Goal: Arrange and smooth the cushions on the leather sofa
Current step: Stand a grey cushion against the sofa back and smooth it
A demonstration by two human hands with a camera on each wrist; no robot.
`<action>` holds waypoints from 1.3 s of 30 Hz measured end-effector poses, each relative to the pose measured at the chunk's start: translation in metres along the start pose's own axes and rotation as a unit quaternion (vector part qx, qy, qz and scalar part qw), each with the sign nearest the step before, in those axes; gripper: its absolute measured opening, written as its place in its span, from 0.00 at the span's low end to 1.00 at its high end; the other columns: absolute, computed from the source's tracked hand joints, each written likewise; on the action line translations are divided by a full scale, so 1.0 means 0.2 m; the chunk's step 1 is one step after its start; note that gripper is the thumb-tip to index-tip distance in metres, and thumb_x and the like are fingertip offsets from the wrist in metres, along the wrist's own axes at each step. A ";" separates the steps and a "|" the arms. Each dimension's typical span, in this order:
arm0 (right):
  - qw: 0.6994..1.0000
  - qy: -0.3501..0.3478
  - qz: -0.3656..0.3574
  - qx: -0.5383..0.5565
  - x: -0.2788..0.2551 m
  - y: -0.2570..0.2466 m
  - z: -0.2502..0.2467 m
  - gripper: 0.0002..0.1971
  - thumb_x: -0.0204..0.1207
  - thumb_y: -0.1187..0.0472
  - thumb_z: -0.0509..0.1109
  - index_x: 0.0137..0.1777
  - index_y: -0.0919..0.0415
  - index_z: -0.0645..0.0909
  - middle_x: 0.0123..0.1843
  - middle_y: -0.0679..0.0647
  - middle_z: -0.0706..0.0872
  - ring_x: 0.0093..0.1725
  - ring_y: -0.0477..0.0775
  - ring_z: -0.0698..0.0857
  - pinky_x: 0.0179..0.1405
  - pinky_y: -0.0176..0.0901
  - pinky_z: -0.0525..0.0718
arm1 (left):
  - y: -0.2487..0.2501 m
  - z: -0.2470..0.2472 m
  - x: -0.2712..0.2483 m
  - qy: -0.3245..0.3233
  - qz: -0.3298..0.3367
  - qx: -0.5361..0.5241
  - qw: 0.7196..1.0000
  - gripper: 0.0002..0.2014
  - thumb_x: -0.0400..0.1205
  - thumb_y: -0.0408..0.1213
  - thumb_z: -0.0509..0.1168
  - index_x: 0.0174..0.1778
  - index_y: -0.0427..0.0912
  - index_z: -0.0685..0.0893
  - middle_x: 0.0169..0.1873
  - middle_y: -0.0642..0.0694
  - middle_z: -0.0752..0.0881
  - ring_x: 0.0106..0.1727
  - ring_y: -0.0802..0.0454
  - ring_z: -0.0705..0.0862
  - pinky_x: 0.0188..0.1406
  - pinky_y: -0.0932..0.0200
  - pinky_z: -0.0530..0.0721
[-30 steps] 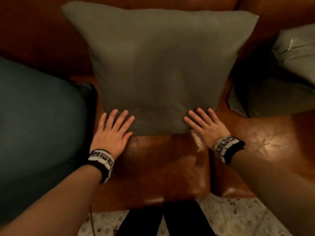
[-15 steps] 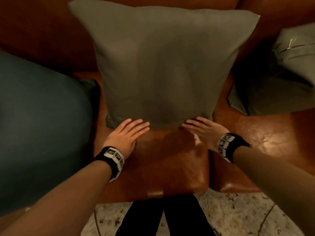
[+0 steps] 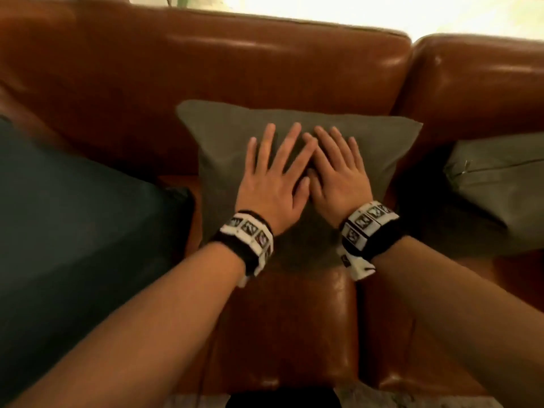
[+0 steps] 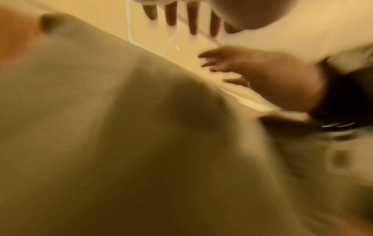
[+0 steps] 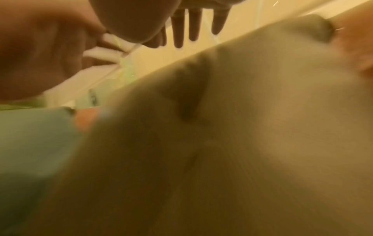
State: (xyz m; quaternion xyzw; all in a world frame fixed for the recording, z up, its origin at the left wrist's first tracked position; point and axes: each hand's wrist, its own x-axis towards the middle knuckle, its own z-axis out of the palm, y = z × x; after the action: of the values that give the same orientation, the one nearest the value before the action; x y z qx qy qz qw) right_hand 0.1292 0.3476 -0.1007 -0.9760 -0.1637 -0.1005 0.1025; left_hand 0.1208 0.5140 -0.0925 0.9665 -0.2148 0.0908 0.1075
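A grey-green square cushion (image 3: 382, 154) leans against the back of the brown leather sofa (image 3: 265, 69) in the middle of the head view. My left hand (image 3: 273, 178) and my right hand (image 3: 338, 172) lie flat on its front, side by side, fingers straight and spread, with the left index finger crossing over the right fingers. Both wrist views are blurred; the cushion (image 4: 121, 127) fills the left wrist view, with my right hand (image 4: 262, 75) beside it. The cushion (image 5: 242, 143) also fills the right wrist view.
A large dark teal cushion (image 3: 73, 231) lies on the seat at the left. Another grey-green cushion (image 3: 497, 184) sits at the right. The leather seat front (image 3: 294, 334) shows below my wrists, and patterned floor (image 3: 412, 399) lies at the bottom edge.
Both hands have moved from the cushion's lower corners up onto the middle of its face and come together. The view has pulled back and now shows the sofa's back.
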 end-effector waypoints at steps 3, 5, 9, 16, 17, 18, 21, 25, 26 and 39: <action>0.992 -0.095 0.011 -0.077 0.01 0.21 0.03 0.30 0.86 0.42 0.46 0.87 0.47 0.50 0.88 0.49 0.53 0.87 0.54 0.48 0.85 0.58 0.46 | -0.33 0.08 0.07 -0.069 0.047 0.102 0.991 0.32 0.86 0.58 0.46 0.87 0.57 0.48 0.87 0.49 0.50 0.87 0.39 0.48 0.84 0.36 0.47; 0.988 -0.100 0.087 -0.083 -0.05 0.36 0.00 0.31 0.86 0.40 0.42 0.87 0.46 0.47 0.88 0.48 0.50 0.87 0.53 0.45 0.85 0.57 0.42 | -0.56 0.09 0.01 -0.055 -0.011 0.116 0.992 0.33 0.85 0.59 0.46 0.86 0.59 0.43 0.87 0.49 0.48 0.87 0.39 0.47 0.84 0.36 0.45; 0.982 -0.092 0.140 -0.091 -0.06 0.33 -0.12 0.31 0.85 0.41 0.43 0.87 0.51 0.50 0.88 0.51 0.52 0.87 0.54 0.45 0.84 0.61 0.44 | -0.69 0.02 -0.14 -0.016 -0.246 0.038 0.968 0.34 0.86 0.59 0.43 0.86 0.53 0.38 0.87 0.44 0.40 0.86 0.37 0.41 0.85 0.39 0.44; 0.967 -0.189 -0.164 -0.038 0.45 -0.28 0.00 0.29 0.87 0.42 0.42 0.87 0.44 0.44 0.88 0.43 0.47 0.86 0.49 0.43 0.84 0.58 0.41 | -0.36 0.16 -0.04 0.146 -0.397 -0.406 0.810 0.31 0.86 0.59 0.42 0.86 0.60 0.46 0.82 0.47 0.67 0.78 0.49 0.72 0.76 0.46 0.73; 0.963 -0.203 -0.165 -0.061 0.46 -0.23 0.01 0.29 0.87 0.41 0.41 0.86 0.42 0.42 0.88 0.42 0.46 0.86 0.49 0.43 0.84 0.58 0.41 | -0.37 0.17 -0.07 0.136 -0.395 -0.402 0.814 0.30 0.86 0.58 0.43 0.86 0.57 0.50 0.83 0.49 0.65 0.81 0.52 0.68 0.79 0.47 0.69; 0.964 -0.212 -0.142 -0.070 0.47 -0.15 0.01 0.29 0.86 0.39 0.40 0.86 0.40 0.41 0.88 0.41 0.45 0.87 0.49 0.42 0.84 0.57 0.40 | -0.38 0.18 -0.12 0.114 -0.391 -0.401 0.821 0.29 0.88 0.57 0.43 0.87 0.56 0.52 0.84 0.52 0.61 0.83 0.55 0.63 0.82 0.49 0.63; 0.962 -0.258 -0.022 -0.087 0.49 0.00 -0.11 0.32 0.83 0.34 0.38 0.85 0.39 0.42 0.88 0.47 0.52 0.86 0.54 0.50 0.84 0.58 0.45 | -0.49 0.21 -0.26 -0.017 -0.403 -0.412 0.817 0.26 0.89 0.56 0.42 0.85 0.64 0.50 0.84 0.57 0.60 0.83 0.54 0.63 0.79 0.59 0.59; 0.971 -0.238 -0.021 -0.021 0.71 -0.30 -0.18 0.32 0.85 0.37 0.45 0.85 0.52 0.56 0.82 0.56 0.69 0.80 0.59 0.67 0.80 0.54 0.61 | -0.50 0.14 -0.21 0.080 -0.435 -0.434 0.785 0.25 0.89 0.55 0.43 0.84 0.58 0.60 0.82 0.53 0.66 0.81 0.53 0.67 0.77 0.58 0.62; 0.969 -0.245 -0.026 0.018 0.79 -0.41 -0.16 0.32 0.85 0.37 0.47 0.85 0.53 0.57 0.81 0.56 0.70 0.78 0.59 0.70 0.77 0.52 0.65 | -0.49 0.13 -0.15 0.109 -0.424 -0.453 0.777 0.25 0.90 0.54 0.43 0.84 0.57 0.61 0.82 0.52 0.67 0.81 0.54 0.67 0.79 0.57 0.63; 0.962 -0.236 0.017 0.135 1.05 -0.72 0.02 0.11 0.84 0.50 0.64 0.56 0.54 0.85 0.46 0.47 0.85 0.44 0.48 0.83 0.41 0.40 0.80 | -0.39 0.03 -0.12 0.077 -0.440 -0.455 0.771 0.23 0.91 0.48 0.41 0.85 0.60 0.54 0.82 0.49 0.66 0.76 0.45 0.73 0.76 0.46 0.72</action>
State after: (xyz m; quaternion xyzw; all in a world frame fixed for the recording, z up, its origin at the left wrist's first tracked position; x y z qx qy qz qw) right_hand 0.2750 0.5437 -0.0317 -0.9518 -0.1784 0.1571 0.1937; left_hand 0.1334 0.5908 -0.1158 0.7835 0.2268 -0.0009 0.5786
